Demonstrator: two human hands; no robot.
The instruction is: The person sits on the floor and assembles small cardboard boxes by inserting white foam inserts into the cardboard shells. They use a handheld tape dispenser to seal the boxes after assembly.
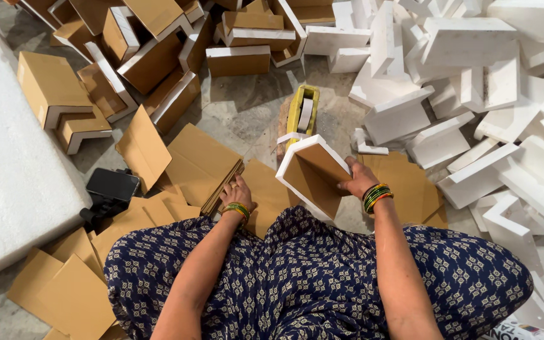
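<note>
A long white foam slab lay far out to the left of both hands, and a heap of bare white foam corner pieces spread to the right of the right hand's grip. Beyond the hands sat a pile of finished corner blocks faced in brown cardboard. A seated person in a dark blue patterned garment worked on the concrete floor. The right hand, fingers closed around its edge, held an L-shaped foam corner piece lined with cardboard, tilted, its long axis running from the grip up and leftward toward the yellow tape dispenser just beyond it. The left hand, fingers spread and pressed flat, rested on a stack of flat cardboard sheets, gripping nothing that could be seen; it lay a little to the left of the held piece, with the right hand nearer. A black device lay further left of that hand.
</note>
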